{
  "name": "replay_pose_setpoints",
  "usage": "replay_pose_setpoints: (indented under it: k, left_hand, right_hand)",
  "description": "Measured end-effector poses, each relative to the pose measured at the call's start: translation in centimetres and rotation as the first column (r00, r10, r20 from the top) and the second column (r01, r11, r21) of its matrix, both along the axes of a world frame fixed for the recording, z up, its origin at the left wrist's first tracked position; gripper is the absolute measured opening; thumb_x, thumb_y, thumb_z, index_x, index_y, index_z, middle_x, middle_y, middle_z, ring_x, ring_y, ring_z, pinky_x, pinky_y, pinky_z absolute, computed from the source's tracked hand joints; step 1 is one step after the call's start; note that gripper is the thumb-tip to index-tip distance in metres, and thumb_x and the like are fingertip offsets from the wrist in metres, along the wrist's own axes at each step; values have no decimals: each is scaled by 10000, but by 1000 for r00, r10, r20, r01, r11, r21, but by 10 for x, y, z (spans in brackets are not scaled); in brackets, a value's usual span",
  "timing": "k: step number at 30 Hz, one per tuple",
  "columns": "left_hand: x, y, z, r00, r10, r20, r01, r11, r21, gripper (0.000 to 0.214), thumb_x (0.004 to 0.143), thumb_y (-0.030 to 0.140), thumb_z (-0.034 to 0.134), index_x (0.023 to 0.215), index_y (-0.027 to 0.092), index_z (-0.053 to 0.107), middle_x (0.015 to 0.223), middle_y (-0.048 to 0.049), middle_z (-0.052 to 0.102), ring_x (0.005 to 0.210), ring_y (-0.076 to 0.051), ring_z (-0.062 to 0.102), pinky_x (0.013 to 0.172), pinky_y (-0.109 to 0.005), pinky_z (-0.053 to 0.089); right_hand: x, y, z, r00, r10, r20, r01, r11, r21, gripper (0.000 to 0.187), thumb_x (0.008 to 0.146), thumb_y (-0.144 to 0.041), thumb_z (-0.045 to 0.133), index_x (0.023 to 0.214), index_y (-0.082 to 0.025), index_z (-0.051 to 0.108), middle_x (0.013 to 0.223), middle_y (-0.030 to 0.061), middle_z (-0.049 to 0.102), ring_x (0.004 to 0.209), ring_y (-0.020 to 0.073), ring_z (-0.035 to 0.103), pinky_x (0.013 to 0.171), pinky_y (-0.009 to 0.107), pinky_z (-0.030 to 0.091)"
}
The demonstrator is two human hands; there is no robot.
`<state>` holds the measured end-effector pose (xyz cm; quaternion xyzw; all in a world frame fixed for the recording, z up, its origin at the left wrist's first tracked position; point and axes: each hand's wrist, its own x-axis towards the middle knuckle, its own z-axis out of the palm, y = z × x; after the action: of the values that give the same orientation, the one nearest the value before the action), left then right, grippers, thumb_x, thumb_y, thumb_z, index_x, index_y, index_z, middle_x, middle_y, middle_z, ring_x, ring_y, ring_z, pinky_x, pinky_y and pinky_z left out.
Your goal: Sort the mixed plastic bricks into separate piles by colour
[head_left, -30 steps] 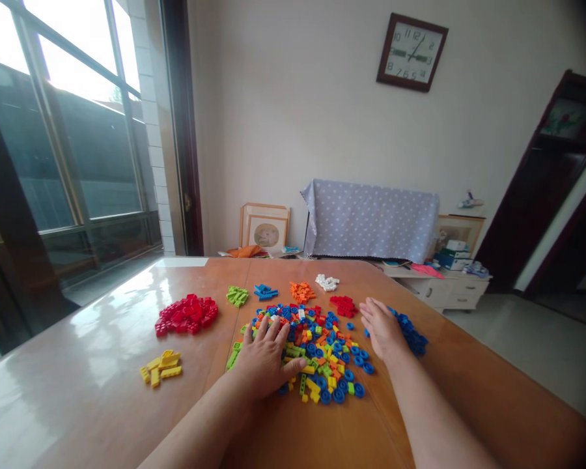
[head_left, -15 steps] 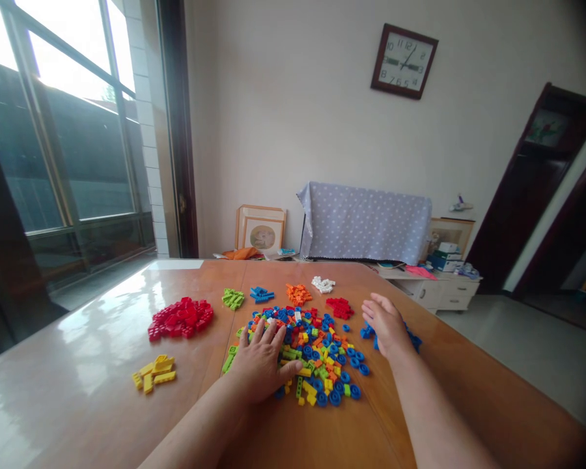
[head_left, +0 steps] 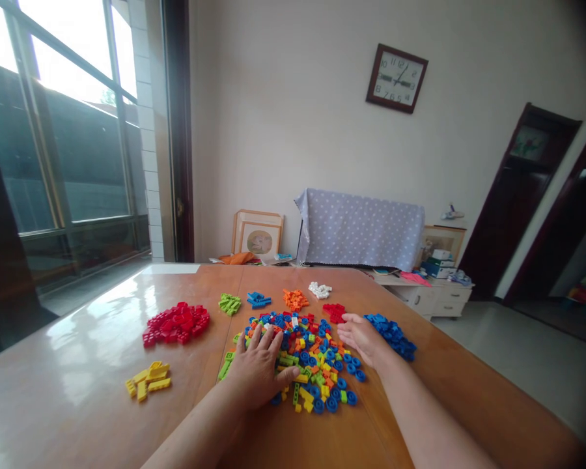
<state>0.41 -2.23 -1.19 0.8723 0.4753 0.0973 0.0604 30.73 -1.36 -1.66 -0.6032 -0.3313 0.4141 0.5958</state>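
A mixed heap of small coloured building bricks (head_left: 307, 355) lies on the wooden table (head_left: 92, 404) in front of me. My left hand (head_left: 258, 368) rests flat on the heap's left side, fingers spread. My right hand (head_left: 360, 337) hovers at the heap's right edge, fingers loosely apart, nothing visible in them. Just right of that hand is a pile of blue bricks (head_left: 390, 329).
Sorted piles ring the heap: red bricks (head_left: 174, 322), yellow (head_left: 147, 380), green (head_left: 229, 303), blue (head_left: 258, 299), orange (head_left: 295, 299), white (head_left: 319, 290), small red (head_left: 333, 311). Beyond the table are a cloth-covered object (head_left: 361, 228), a low white cabinet (head_left: 430, 293) and picture frames.
My right hand has moved left from over the blue pile to the mixed heap's right edge. The left hand has stayed on the heap. My view has tilted down slightly.
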Motion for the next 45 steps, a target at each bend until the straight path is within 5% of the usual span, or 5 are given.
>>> replay_pose_setpoints:
  k: [9, 17, 30, 45]
  left_hand:
    - [1, -2, 4, 1000, -2, -2, 2, 1000, -4, 854, 887, 760, 323, 1583, 266, 297, 1661, -66, 198, 1534, -393, 61, 1200, -676, 50]
    - [1, -3, 6, 1000, 1, -10, -2, 1000, -17, 860, 888, 762, 315, 1590, 265, 271, 1663, -63, 183, 1535, -389, 63, 1199, -680, 56]
    - [2, -4, 7, 1000, 4, -29, -4, 1000, -20, 852, 898, 760, 298, 1591, 264, 267, 1664, -60, 176, 1537, -384, 52, 1202, -673, 37]
    - [6, 3, -3, 1000, 4, -7, -4, 1000, 9, 923, 862, 842, 238, 1579, 264, 293, 1653, -79, 207, 1532, -394, 84, 1189, -693, 39]
  right_hand:
    - [23, 3, -20, 976, -209, 57, 206, 977, 48, 410, 674, -267, 658, 1079, -220, 616, 1046, 46, 713, 1087, 212, 680, 1005, 418, 517]
    - [12, -2, -27, 991, -134, 32, 130, 988, 87, 352, 670, -295, 720, 1006, -208, 659, 1026, 94, 745, 1014, 248, 725, 948, 436, 561]
    - [-29, 2, -36, 989, -43, 142, 12, 978, 210, 420, 793, -424, 657, 1154, -210, 640, 1222, 91, 706, 1178, 229, 653, 1060, 395, 492]
    - [-36, 8, -39, 969, -23, 246, -48, 959, 280, 418, 847, -545, 620, 1125, -234, 653, 1214, 100, 709, 1189, 255, 646, 1070, 432, 478]
